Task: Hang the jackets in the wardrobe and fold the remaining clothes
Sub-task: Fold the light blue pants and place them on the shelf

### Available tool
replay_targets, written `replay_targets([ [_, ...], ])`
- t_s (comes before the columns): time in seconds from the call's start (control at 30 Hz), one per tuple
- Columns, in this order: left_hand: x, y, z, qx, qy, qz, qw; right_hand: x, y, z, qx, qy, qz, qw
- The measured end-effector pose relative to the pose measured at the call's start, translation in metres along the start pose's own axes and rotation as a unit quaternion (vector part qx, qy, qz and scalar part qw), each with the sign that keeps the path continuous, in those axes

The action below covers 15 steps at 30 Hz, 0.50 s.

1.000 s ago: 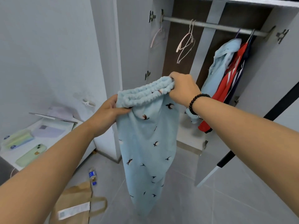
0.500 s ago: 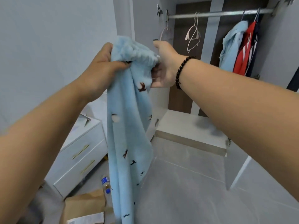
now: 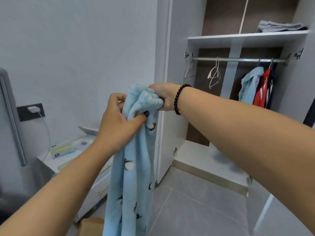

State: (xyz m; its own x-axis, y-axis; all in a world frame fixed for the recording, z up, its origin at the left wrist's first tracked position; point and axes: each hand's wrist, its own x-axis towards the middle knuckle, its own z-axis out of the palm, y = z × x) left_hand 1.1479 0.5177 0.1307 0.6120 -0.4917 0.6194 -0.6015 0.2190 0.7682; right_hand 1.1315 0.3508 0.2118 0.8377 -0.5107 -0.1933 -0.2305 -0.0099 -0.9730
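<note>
Nearest us, both hands clamp the fleece pants (image 3: 133, 167): left hand (image 3: 119, 123) and right hand (image 3: 163, 97) bunching the waistband. They hang limp left of the wardrobe (image 3: 238, 40); soft, light, so we should grip the elastic band.

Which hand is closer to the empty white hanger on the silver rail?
Right. The right hand, gripping the fluffy blue bird-print pants, sits just left of and below the white hanger; the left hand is farther left and lower.
</note>
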Motion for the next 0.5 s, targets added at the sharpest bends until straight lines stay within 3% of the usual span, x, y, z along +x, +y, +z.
replay_targets([
  [0.07, -0.027, -0.006, -0.003, 0.08, 0.006, 0.036, 0.996, -0.007, -0.001, 0.014, -0.006, 0.037, -0.017, 0.999],
  [0.13, -0.049, -0.017, -0.007, 0.093, 0.009, 0.034, 0.995, -0.016, 0.0, 0.024, 0.0, 0.078, -0.042, 0.996],
  [0.27, -0.065, -0.031, -0.026, 0.03, 0.056, -0.018, 0.998, -0.031, -0.001, 0.038, 0.013, 0.093, -0.075, 0.993],
  [0.5, -0.066, 0.02, -0.045, -0.055, 0.029, 0.023, 0.998, -0.092, -0.025, 0.019, 0.017, 0.093, -0.115, 0.989],
])
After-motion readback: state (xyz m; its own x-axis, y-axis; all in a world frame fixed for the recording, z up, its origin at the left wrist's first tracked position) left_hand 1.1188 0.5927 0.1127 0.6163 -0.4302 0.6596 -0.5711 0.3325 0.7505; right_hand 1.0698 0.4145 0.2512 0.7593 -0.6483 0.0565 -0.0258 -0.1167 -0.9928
